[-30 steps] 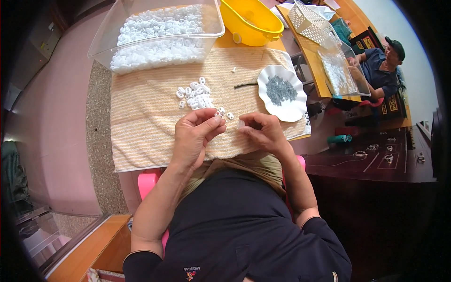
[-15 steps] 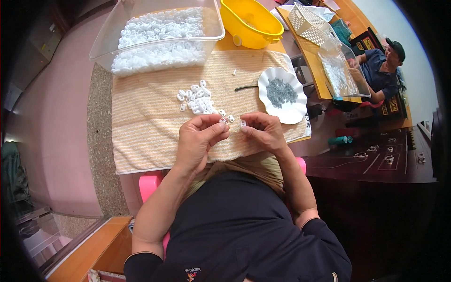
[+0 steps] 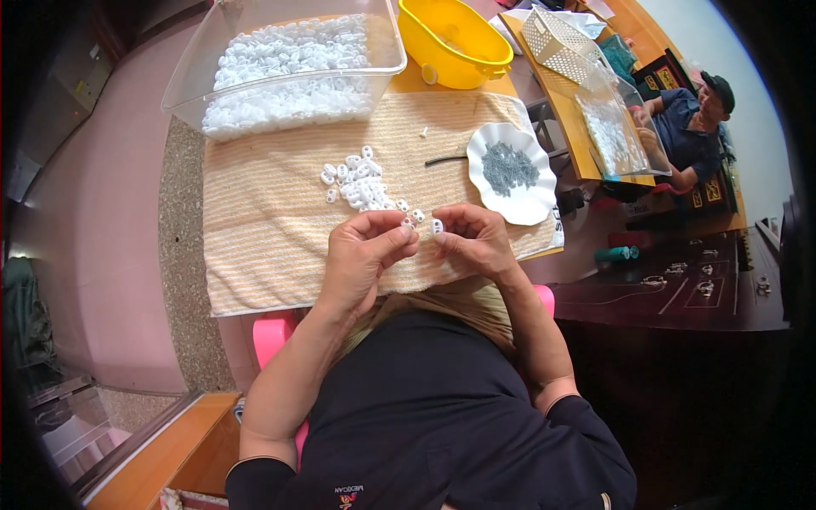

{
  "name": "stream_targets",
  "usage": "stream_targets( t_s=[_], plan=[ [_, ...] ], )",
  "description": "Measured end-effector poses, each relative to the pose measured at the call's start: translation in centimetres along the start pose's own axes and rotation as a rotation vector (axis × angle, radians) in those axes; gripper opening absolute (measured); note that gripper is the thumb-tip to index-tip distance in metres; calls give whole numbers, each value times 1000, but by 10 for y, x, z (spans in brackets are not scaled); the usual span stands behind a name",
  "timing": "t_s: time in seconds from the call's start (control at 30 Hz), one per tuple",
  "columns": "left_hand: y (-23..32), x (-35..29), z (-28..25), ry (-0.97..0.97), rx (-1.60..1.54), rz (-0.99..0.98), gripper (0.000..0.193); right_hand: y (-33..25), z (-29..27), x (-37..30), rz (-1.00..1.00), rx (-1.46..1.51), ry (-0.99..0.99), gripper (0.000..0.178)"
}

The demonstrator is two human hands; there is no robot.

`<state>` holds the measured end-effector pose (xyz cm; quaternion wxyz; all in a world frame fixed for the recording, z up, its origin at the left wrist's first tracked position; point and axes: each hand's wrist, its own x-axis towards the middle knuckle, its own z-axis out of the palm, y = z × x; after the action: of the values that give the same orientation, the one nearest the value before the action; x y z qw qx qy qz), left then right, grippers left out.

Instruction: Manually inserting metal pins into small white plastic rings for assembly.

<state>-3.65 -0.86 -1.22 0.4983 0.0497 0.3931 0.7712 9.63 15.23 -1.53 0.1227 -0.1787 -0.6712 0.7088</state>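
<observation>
Over the towel's near part, my left hand pinches a tiny white plastic piece between thumb and forefinger; the fingers partly cover it. Just to its right, my right hand grips a white oval plastic piece with two holes by thumb and forefinger. The two pieces are close but apart. Beyond my fingertips is a pile of similar white oval pieces, with a few loose ones beside it. A white scalloped plate at right bears many small grey pieces, too fine to name.
A clear plastic bin full of white pieces stands at the far left, beside a yellow tub. A striped towel covers the table. One small white peg lies on it. Another person sits at a table at right.
The white oval piece in my right hand has turned, so its holes show more clearly. My left fingertips have shifted slightly right and down.
</observation>
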Motion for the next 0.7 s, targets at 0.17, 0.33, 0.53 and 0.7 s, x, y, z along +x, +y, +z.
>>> stream_targets(
  t_s=[0.17,0.33,0.53,0.7],
  plan=[
    [1,-2,2,-26,30,-11,14,0,0,0,9,31,-10,30],
    [0,-2,2,-33,31,-24,14,-2,1,0,5,23,-6,30],
    [0,-2,2,-43,45,-36,16,-3,2,1,4,14,-13,31],
    [-1,-2,3,-43,39,-43,17,-2,3,1,-19,27,-18,30]
  ],
)
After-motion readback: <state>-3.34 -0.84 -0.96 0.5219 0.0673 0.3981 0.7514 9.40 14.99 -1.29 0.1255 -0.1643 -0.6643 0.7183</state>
